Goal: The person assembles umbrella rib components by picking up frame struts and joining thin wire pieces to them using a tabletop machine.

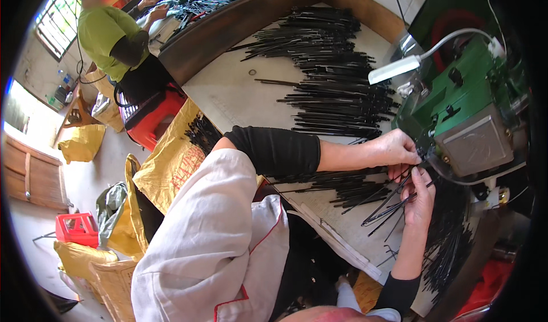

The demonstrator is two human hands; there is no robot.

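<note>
At the front of a green bench machine [465, 108], my left hand [395, 150] is closed in a pinch on the end of a thin black rod, right beside the machine's working head. My right hand [419, 199] sits just below, closed around several thin black rods [378, 215] that fan out toward the lower left. The fingertips of both hands are close together, and the small part between them is too dark to make out. Under and past my left forearm, many more such black rods [337, 108] lie in rows on the pale tabletop [228, 94].
A wooden border [240, 22] rims the table. A white lamp [395, 70] hangs over the rods by the machine. More rods [448, 253] lie at my right. Yellow sacks [165, 151] stand at left, near a person in a green shirt [108, 37] at another table.
</note>
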